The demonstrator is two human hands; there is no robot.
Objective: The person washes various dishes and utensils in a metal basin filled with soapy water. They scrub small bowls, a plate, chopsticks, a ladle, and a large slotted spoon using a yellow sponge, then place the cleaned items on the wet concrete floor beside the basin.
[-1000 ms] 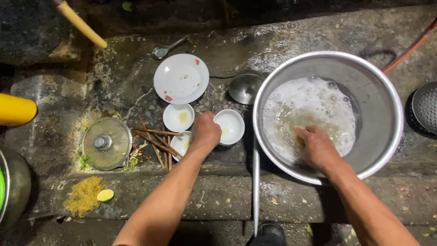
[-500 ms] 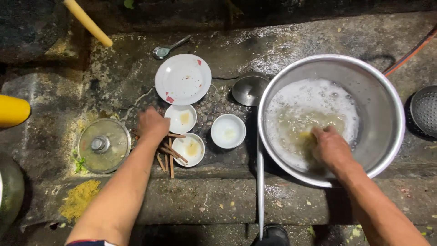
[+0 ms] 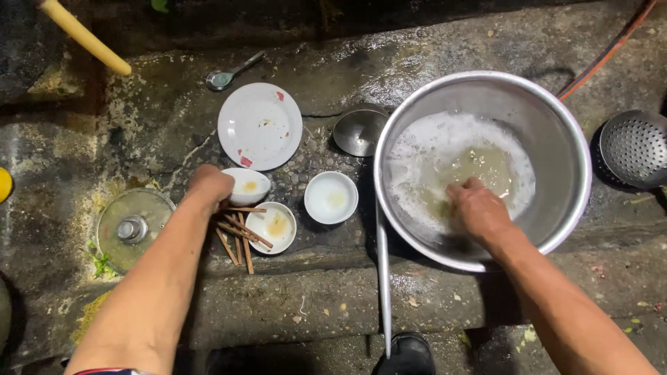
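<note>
Two bare hands are at work over a wet stone floor [image 3: 431,42]. The left hand [image 3: 208,186] rests on the near rim of a small white bowl [image 3: 249,185] and over the top ends of a loose bundle of brown chopsticks [image 3: 240,236]; its fingers are curled under, and whether they clamp the bowl or the sticks cannot be told. The chopsticks lie partly across a second small bowl [image 3: 276,226] with yellowish residue. A third small bowl [image 3: 332,197] stands just beside it, apart. The right hand [image 3: 478,208] is inside the large metal basin [image 3: 556,125], fingers bent together down into foamy water; anything gripped there is hidden. Beyond the bowls lie a white plate [image 3: 260,125], a spoon [image 3: 233,72] and an upturned metal bowl [image 3: 358,129]. A glass lid [image 3: 132,226] lies left; a perforated strainer [image 3: 633,147] lies right.
</note>
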